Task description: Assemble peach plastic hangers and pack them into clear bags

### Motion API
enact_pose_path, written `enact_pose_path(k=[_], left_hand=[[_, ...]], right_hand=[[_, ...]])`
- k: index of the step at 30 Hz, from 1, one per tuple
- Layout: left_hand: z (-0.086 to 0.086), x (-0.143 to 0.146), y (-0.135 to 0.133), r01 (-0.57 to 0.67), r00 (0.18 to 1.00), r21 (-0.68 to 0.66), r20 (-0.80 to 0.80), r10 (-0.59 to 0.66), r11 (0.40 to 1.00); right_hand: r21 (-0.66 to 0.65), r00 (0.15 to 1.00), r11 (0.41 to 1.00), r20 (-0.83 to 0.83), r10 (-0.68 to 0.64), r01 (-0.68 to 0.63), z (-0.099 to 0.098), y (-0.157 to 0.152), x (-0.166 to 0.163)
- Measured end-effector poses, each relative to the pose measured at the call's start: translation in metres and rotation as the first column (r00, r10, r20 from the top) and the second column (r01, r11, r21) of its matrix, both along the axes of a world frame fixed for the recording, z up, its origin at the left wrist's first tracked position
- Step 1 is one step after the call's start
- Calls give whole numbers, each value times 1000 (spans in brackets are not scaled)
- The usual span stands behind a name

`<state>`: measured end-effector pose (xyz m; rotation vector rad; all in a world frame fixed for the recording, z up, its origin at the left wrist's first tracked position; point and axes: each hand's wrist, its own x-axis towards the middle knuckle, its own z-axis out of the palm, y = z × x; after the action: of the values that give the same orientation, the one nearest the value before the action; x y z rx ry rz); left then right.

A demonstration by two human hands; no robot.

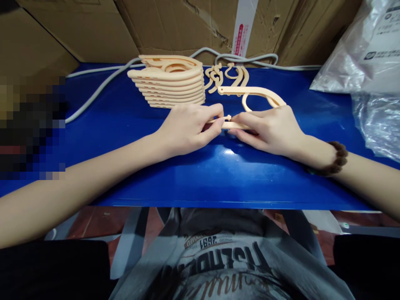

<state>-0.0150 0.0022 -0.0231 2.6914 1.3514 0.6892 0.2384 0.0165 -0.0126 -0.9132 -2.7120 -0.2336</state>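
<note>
Table (pixel 125 125): glossy deep blue, plain, with a small white glare spot near centre. Hanger (pixel 253 92): pale peach, unpatterned. Stack (pixel 170 83): the same pale peach throughout, with edges showing as darker peach lines. Hooks (pixel 226 75): pale peach. Cable (pixel 93 93): light grey-white. Cardboard (pixel 187 25): dull brown, plain, torn patches lighter. Label (pixel 242 29): white with red-pink print. Bags (pixel 371 54): clear to milky white, bearing white stickers with black print. Bracelet (pixel 336 160): dark brown beads. Shirt (pixel 225 258): grey, with black and white lettering. Floor (pixel 96 221): reddish brown. Mosaic block (pixel 31 129): dark, olive and blue squares.
</note>
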Motion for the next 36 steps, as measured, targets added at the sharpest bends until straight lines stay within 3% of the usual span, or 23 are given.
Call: enact_pose_path(k=[6,20,36], left_hand=[[1,-1,1,-48,998,-15,29,48,999],[-2,0,3,8,999,-40,48,-7,999],[-2,-7,9,88,989,-1,-118,-87,996]], right_hand=[[19,1000,999,-14,-28,28,-1,0,2],[32,999,999,-26,-22,23,-3,1,2],[28,998,998,-30,-53,54,-3,0,1]])
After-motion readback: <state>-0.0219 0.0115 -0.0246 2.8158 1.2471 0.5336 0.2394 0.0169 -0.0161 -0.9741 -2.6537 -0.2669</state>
